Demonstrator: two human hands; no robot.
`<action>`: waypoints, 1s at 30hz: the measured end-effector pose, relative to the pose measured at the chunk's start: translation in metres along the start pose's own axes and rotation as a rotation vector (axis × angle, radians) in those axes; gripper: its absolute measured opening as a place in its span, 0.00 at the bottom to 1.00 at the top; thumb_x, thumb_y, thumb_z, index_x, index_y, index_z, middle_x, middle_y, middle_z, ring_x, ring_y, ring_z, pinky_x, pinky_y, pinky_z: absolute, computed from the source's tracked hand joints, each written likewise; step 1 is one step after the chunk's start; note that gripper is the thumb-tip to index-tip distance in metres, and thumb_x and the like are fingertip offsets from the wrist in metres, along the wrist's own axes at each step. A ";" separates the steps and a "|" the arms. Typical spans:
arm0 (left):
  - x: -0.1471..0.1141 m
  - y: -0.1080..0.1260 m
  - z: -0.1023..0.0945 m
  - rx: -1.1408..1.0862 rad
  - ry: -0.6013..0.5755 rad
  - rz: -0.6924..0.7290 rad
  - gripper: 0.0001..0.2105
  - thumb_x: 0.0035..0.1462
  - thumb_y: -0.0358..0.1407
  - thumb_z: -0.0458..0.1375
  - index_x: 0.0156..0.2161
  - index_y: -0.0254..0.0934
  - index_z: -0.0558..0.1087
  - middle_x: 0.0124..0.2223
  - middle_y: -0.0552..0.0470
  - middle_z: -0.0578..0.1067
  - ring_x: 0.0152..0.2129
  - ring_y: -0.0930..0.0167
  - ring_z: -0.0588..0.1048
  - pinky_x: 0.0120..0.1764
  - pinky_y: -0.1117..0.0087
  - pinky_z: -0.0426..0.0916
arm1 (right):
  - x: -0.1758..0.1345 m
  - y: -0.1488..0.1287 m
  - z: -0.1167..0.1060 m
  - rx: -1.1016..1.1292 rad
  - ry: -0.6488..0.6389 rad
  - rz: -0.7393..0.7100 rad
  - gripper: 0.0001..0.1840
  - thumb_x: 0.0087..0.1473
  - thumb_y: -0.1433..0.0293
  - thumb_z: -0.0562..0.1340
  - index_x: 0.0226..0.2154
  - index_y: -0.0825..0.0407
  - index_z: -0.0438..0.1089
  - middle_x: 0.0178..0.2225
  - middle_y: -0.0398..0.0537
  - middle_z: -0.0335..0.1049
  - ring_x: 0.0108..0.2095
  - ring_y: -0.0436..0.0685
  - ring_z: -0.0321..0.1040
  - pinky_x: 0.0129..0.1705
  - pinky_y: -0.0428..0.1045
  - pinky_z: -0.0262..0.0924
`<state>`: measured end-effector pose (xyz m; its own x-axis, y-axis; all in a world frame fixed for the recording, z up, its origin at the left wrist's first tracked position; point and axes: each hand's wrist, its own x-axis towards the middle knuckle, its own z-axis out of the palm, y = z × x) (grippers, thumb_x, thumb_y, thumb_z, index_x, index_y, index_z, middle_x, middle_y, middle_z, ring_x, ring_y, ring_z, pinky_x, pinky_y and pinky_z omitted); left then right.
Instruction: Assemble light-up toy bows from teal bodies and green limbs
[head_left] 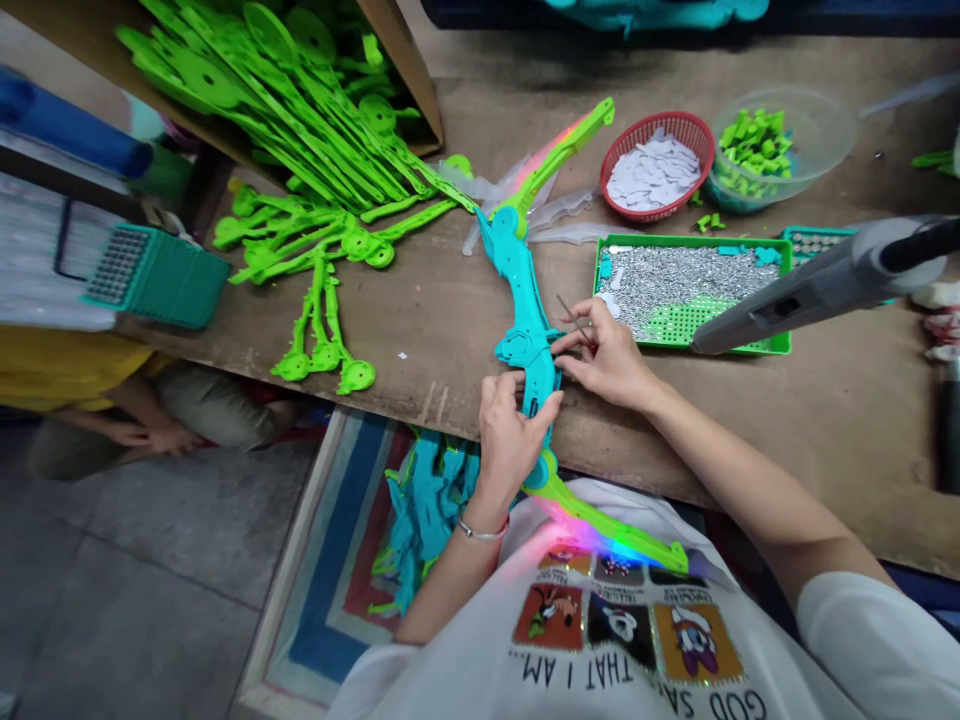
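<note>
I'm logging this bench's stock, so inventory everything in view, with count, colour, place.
toy bow: 1, turquoise and green, centre
bow limbs: many, green, box and bench
cardboard box: 1, brown, upper left
workbench: 1, brown, centre
mesh basket: 1, red, upper right
flat pieces: many, white, in basket
bowl: 1, clear, beside basket
clips: many, green, mostly in bowl
tray: 1, green, right of toy bow
metal parts: many, silver, in tray
power tool: 1, grey, right
racks: 2, teal, left; beyond tray
film pieces: several, translucent, near toy bow
piled bows: several, turquoise and green, below bench
co-worker: 1, yellow top, left
rod: 1, grey, right hand
left hand: 1, bare, gripping toy bow
right hand: 1, bare, holding rod
</note>
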<state>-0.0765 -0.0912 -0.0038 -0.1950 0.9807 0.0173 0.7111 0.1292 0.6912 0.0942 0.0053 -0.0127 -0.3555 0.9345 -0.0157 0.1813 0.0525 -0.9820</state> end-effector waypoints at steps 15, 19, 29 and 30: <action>0.002 -0.003 0.002 0.044 0.030 -0.002 0.16 0.56 0.42 0.70 0.44 0.38 0.73 0.41 0.49 0.75 0.39 0.64 0.77 0.44 0.63 0.72 | -0.013 0.013 0.014 0.110 0.092 0.040 0.26 0.50 0.68 0.67 0.44 0.44 0.51 0.37 0.40 0.79 0.20 0.45 0.58 0.27 0.46 0.52; 0.002 -0.003 0.001 0.034 0.019 0.000 0.16 0.56 0.42 0.70 0.45 0.38 0.73 0.41 0.49 0.75 0.39 0.65 0.77 0.43 0.64 0.72 | -0.014 0.014 0.017 0.193 0.097 0.064 0.26 0.51 0.67 0.67 0.43 0.44 0.49 0.38 0.40 0.79 0.19 0.43 0.55 0.26 0.45 0.50; 0.004 -0.004 0.001 -0.006 0.010 -0.007 0.16 0.55 0.42 0.71 0.44 0.38 0.73 0.40 0.50 0.75 0.39 0.65 0.77 0.44 0.64 0.72 | -0.008 -0.001 0.007 -0.062 0.007 -0.002 0.23 0.50 0.72 0.63 0.41 0.45 0.49 0.40 0.42 0.79 0.24 0.47 0.63 0.33 0.48 0.57; 0.004 -0.004 0.002 -0.017 0.006 -0.010 0.17 0.55 0.42 0.71 0.44 0.37 0.74 0.40 0.50 0.75 0.39 0.65 0.77 0.44 0.64 0.72 | -0.009 -0.002 0.006 -0.086 -0.002 -0.012 0.22 0.51 0.72 0.63 0.42 0.45 0.50 0.40 0.43 0.79 0.26 0.48 0.65 0.34 0.49 0.58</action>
<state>-0.0791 -0.0877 -0.0081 -0.2062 0.9784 0.0142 0.6974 0.1368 0.7035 0.0915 -0.0049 -0.0121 -0.3601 0.9329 -0.0044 0.2552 0.0940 -0.9623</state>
